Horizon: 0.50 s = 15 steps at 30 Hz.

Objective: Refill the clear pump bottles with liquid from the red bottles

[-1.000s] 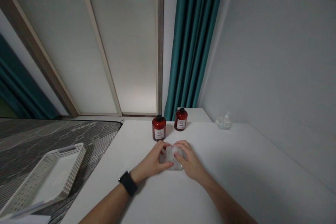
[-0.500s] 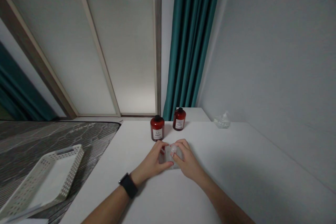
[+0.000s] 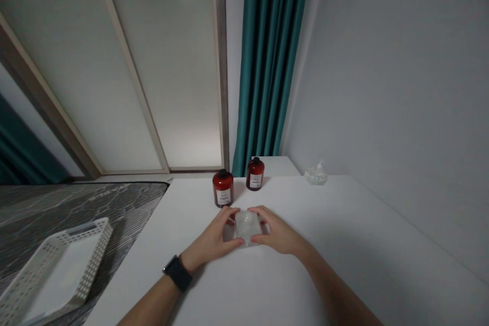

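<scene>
A small clear, squarish container (image 3: 242, 229) with a round knob-like bump on top sits low over the white table, between my two hands. My left hand (image 3: 215, 236) curls round its left side, thumb at the near corner and fingers at the far one. On the right side, my right hand (image 3: 277, 232) grips it the same way with thumb and fingers. Whether the container rests on the table or is slightly lifted, I cannot tell. Just beyond my left fingers stands a dark red bottle (image 3: 223, 187) with a black cap and white label.
A second red bottle (image 3: 255, 173) stands farther back. A clear, glassy object (image 3: 316, 173) lies near the wall at the back right. Left of the white table (image 3: 244, 290), a white perforated basket (image 3: 63, 265) is on the grey patterned surface. A green curtain (image 3: 269, 61) hangs behind.
My right fingers have moved off the knob on top and now hold the container's right side. My left hand keeps its grip. The view has shifted slightly.
</scene>
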Each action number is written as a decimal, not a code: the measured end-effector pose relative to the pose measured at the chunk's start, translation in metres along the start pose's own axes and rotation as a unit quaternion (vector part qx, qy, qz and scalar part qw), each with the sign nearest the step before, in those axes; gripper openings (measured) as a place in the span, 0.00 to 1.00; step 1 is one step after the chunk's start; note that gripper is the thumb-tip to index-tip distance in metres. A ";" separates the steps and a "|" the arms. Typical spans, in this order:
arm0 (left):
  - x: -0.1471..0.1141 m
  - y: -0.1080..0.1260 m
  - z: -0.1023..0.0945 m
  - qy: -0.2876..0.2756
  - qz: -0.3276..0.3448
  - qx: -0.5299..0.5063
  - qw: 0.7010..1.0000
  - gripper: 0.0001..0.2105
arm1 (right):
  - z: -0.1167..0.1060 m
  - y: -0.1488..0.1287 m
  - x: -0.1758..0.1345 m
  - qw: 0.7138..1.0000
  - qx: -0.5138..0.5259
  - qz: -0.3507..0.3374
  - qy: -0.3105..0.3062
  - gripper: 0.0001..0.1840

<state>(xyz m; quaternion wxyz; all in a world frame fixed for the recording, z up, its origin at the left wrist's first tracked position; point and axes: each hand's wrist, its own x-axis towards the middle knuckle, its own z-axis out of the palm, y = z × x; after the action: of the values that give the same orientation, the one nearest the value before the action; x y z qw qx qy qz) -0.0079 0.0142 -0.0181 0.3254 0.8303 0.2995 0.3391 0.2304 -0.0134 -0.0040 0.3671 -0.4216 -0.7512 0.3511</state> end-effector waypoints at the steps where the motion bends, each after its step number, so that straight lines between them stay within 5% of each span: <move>1: 0.000 0.001 -0.001 -0.002 0.001 0.002 1.000 0.28 | -0.001 0.000 0.000 1.000 0.003 -0.001 -0.004 0.33; 7: 0.003 0.008 -0.004 -0.007 -0.027 0.013 1.000 0.22 | -0.004 -0.004 -0.006 1.000 -0.018 0.008 -0.014 0.34; 11: 0.006 0.011 0.001 0.022 -0.069 0.000 0.997 0.19 | 0.015 -0.006 -0.014 0.994 -0.045 0.025 0.092 0.29; 15: 0.005 0.012 0.007 0.056 -0.092 0.004 0.994 0.17 | 0.041 -0.006 -0.017 0.985 -0.085 0.040 0.147 0.43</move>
<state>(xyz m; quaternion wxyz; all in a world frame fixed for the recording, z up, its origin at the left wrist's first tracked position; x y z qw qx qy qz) 0.0041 0.0081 -0.0113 0.3341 0.7805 0.3937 0.3525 0.1996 -0.0399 -0.0238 0.4219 -0.5281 -0.6988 0.2342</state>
